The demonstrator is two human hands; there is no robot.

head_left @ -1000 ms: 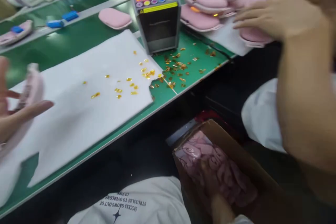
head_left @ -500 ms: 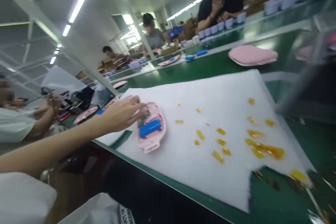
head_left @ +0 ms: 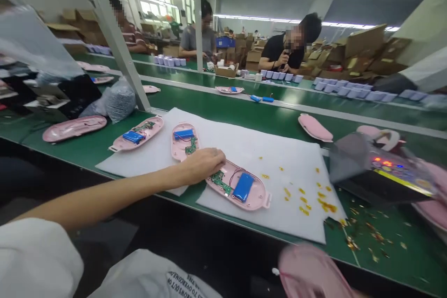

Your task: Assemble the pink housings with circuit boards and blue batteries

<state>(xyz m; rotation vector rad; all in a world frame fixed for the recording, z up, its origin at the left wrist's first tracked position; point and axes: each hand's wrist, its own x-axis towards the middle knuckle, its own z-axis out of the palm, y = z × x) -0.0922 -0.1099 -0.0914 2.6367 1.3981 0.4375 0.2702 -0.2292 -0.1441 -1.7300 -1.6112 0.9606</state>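
Observation:
My left hand [head_left: 206,164] reaches in from the left, fingers curled down over the near-left end of an open pink casing half [head_left: 258,198]. Inside that casing lie a green circuit board [head_left: 220,182] and a blue battery pack [head_left: 243,187] with thin wires. Behind my hand is a second open casing half [head_left: 178,149] with its own battery and board. At the bottom right, a smooth pink shell [head_left: 310,270], blurred, is held up in front of the table edge. Only a sliver of my right hand [head_left: 356,294] shows beside it; its fingers are hidden.
Bits of yellow tape [head_left: 326,206] dot the white foam sheet [head_left: 244,142]. A grey device with a lit display [head_left: 387,164] stands at right, near scraps on the green table. More pink casings [head_left: 138,134] lie left. Co-workers sit across the bench, beyond a metal post [head_left: 118,42].
My view has levelled and swung right. The pink shell at the bottom right and the lit device have come into clear view. My left hand stays at the casing's end.

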